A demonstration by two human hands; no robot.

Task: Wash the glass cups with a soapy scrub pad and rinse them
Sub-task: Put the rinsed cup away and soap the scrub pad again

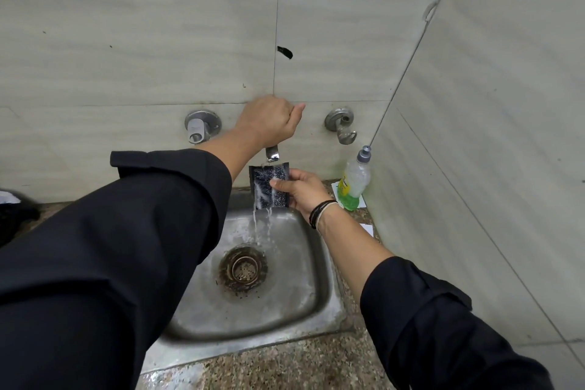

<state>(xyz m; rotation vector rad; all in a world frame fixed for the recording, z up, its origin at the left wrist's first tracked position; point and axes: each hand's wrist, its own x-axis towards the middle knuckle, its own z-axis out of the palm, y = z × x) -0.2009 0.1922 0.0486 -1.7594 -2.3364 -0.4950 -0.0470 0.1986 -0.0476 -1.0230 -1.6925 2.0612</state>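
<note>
My left hand [267, 120] is closed around the tap handle above the spout [272, 153]. Just under the spout my right hand [300, 190] pinches the dark scrub pad [264, 184] by its edge, water running over it into the steel sink [294, 288] below. A soap bottle [354, 184] stands right of the spout.

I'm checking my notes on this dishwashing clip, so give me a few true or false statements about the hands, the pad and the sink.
1. The right hand holds the scrub pad under running water. True.
2. The left hand rests on the sink rim. False: it grips the tap at the wall.
3. A glass cup stands in the sink. False: none shows in it.
4. The soap bottle stands to the right of the pad. True.
5. The bottle lies on its side. False: it stands upright.
</note>
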